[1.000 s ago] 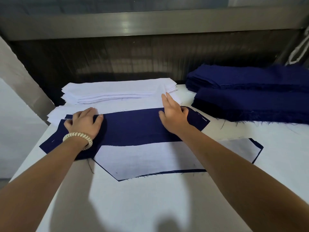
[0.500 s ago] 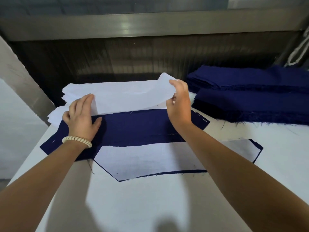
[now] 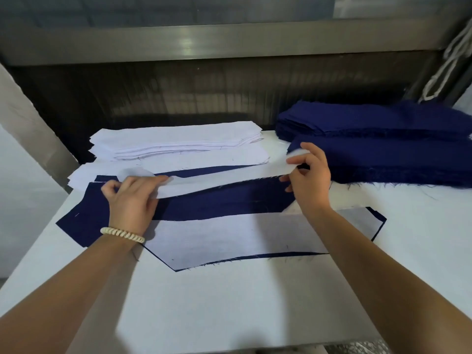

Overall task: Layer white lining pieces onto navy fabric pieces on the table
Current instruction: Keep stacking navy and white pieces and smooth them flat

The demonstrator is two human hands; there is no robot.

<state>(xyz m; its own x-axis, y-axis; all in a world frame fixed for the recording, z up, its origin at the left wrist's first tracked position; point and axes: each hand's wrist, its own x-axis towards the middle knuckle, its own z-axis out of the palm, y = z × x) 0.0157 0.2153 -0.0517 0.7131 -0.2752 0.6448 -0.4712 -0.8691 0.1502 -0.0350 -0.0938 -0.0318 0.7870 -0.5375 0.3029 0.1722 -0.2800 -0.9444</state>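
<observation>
1. White lining piece (image 3: 224, 178): taken off the lining stack (image 3: 173, 141) at 11 o'clock within the last half second; now stretched as a strip just above the navy fabric piece (image 3: 229, 200), not yet laid down.
2. Left hand (image 3: 130, 200): flat on the navy a second ago; now at the strip's 9 o'clock end, fingers (image 3: 153, 180) closed on the lining.
3. Right hand (image 3: 309, 175): at the 3 o'clock end, fingers (image 3: 296, 160) pinching the lining's corner, the others loosely spread.
4. Navy fabric piece: flat at the middle of the bench (image 3: 229, 302), mostly uncovered.
5. Finished pair (image 3: 229, 238), at 6 o'clock of the navy piece: lining already on navy, dark rim showing along the near edge.
6. Navy stack (image 3: 383, 149), at 2 o'clock: further pieces in reserve.
7. Reading of the change: pick-up judged complete, placing begun. Next needed: lining edges matched to the navy outline before release. Likely fault: skew or a fold at either pinched end.
</observation>
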